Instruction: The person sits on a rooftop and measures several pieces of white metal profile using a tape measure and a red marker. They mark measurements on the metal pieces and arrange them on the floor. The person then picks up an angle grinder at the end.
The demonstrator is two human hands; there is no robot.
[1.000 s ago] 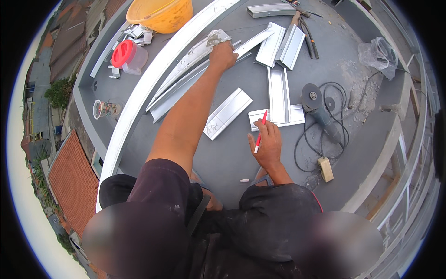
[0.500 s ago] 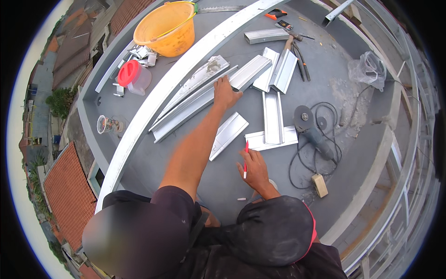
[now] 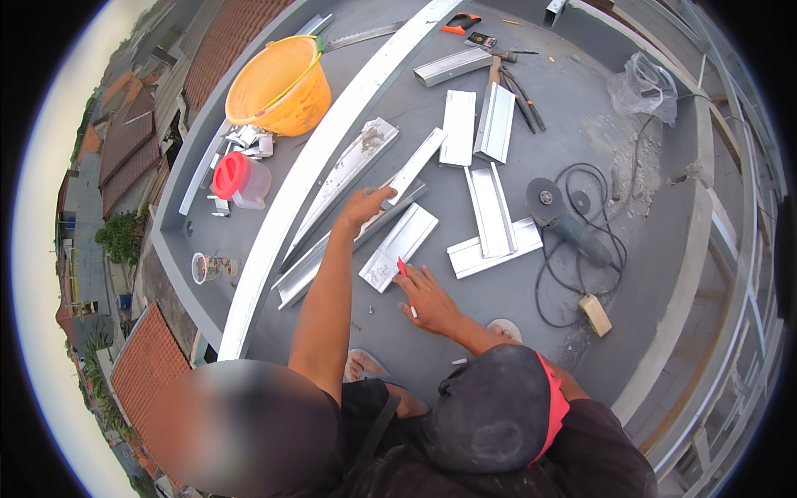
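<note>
My left hand [image 3: 364,207] is closed on the near end of a short silver metal channel [image 3: 419,164], which is tilted and points away to the right. Beneath that hand lies a longer silver channel [image 3: 311,275], partly covered by it. Between the fingers of my right hand [image 3: 430,300] is a slim red marker [image 3: 403,268] with a white end. Its red end is over or beside the near edge of another short channel [image 3: 400,246] on the grey floor; whether it touches cannot be made out.
More channel pieces [image 3: 491,209] lie ahead. A corded angle grinder [image 3: 573,234] rests at right, near pliers [image 3: 525,101] and a hammer [image 3: 496,68]. At left are a yellow bucket [image 3: 290,95], a red-lidded jar [image 3: 241,178] and a long curved white rail [image 3: 332,162].
My left hand has gripped the short channel and tilted it, drawing it nearer. My right hand has moved left with the marker to the other short channel. The view has shifted slightly.
</note>
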